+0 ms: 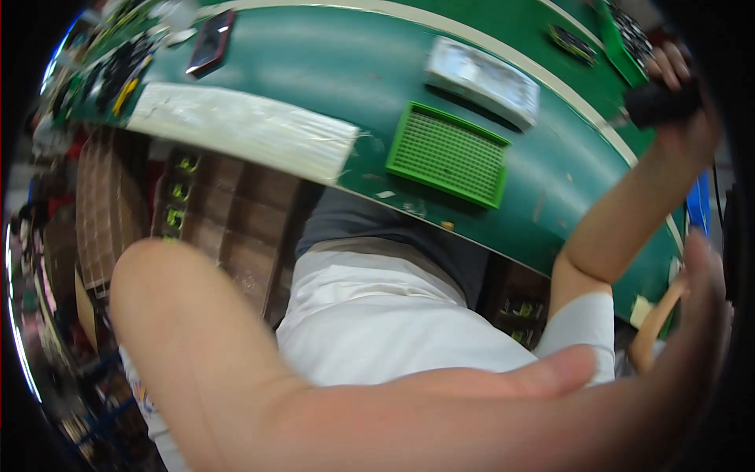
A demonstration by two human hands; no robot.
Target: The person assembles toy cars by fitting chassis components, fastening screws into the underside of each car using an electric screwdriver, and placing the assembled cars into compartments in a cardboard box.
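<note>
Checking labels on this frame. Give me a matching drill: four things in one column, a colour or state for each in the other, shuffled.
Things:
1. tray
2. phone
3. right hand
4. foam sheet

Colour or state:
A. white, lying flat at the bench edge
B. bright green, a fine grid
C. closed on a black tool
D. dark with a red rim, far left of the bench

Pairs: 1-B, 2-D, 3-C, 4-A
</note>
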